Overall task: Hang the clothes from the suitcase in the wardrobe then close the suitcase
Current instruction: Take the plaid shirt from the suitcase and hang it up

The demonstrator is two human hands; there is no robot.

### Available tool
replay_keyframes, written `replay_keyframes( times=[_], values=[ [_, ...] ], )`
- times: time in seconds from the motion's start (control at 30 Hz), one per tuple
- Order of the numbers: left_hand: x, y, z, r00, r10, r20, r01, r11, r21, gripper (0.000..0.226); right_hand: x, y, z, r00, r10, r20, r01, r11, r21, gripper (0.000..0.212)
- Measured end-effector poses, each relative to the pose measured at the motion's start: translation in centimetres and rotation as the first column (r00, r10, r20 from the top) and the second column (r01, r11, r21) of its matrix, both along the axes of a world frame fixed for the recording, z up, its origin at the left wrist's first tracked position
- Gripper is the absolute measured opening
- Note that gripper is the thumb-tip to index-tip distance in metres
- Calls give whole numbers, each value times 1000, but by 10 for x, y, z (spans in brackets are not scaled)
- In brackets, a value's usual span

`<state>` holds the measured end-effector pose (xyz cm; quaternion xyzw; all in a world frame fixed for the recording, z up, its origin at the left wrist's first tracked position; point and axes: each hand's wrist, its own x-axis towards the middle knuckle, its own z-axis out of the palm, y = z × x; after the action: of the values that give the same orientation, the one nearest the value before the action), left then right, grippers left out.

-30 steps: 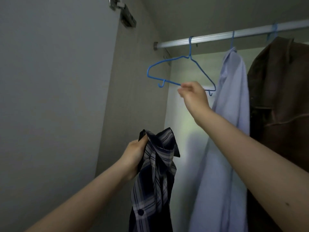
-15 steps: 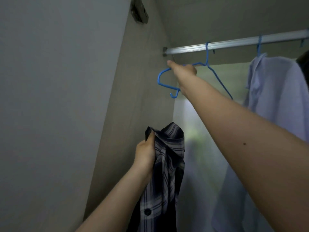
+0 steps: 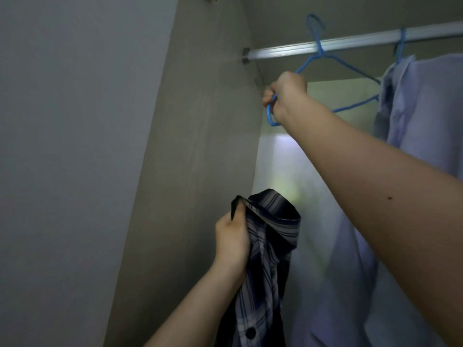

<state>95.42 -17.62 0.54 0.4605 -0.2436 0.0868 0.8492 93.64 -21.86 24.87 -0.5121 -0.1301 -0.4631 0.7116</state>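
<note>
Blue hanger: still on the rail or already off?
Off. The blue hanger's hook rises above the rail rather than looping over it, and the right hand grips its left end.

Rail (image 3: 288,49) left end prob. free

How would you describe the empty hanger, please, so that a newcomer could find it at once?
Find the metal rail across the top of the wardrobe. Near its left end is a thin blue wire hanger, its left corner gripped by the right hand. Unlike the neighbouring hanger, which carries a pale shirt, it is bare.
</note>
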Motion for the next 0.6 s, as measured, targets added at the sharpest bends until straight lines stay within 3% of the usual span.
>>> replay_keyframes(
  times=[0.17, 0.33, 0.53, 0.6],
  values=[
    [-14, 5, -15, 997, 41, -60, -38, 998, 52, 39, -23, -17, -34, 997, -56, -55, 53, 997, -64, 26],
    [-39, 12, -49, 981, 140, -132, -127, 986, 106, 36, -58, -17, -95, 989, -13, -146, -3, 994, -105, 27],
    [-105, 28, -112, 938, 205, -281, -180, 977, 112, 37, -124, -19, -205, 967, 88, -240, -92, 996, -6, 7],
    [-131, 37, -134, 920, 195, -341, -163, 979, 121, 34, -147, -19, -250, 947, 146, -285, -143, 989, 30, 11]
  ],
)
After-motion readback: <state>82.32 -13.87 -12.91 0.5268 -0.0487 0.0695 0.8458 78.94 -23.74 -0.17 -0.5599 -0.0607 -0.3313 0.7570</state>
